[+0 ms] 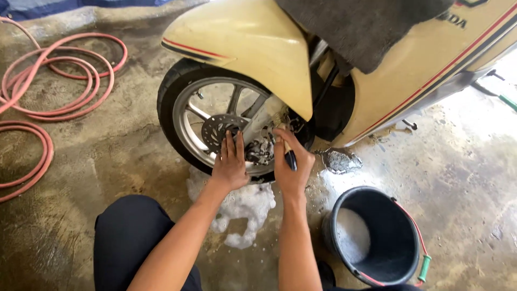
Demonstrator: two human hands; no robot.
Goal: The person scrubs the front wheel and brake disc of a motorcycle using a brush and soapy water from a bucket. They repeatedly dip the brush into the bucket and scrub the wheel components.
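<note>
Near the middle of the scene, the left hand (230,161) lies flat with fingers pressed together on the front wheel (215,121) of a cream scooter (377,70). Just right of it, the right hand (293,161) grips a dark-handled brush (287,151) at the wheel hub. A black bucket (398,237) stands near right; a pink hose (54,81) lies far left.

Cream scooter (258,48), black bucket (377,237), pink hose (59,81)

Left hand (230,161) flat on the front wheel (186,113) by the brake disc (215,131); right hand (293,164) grips a dark-handled brush (289,156) at the hub. Black bucket (401,237) with suds alongside.
</note>
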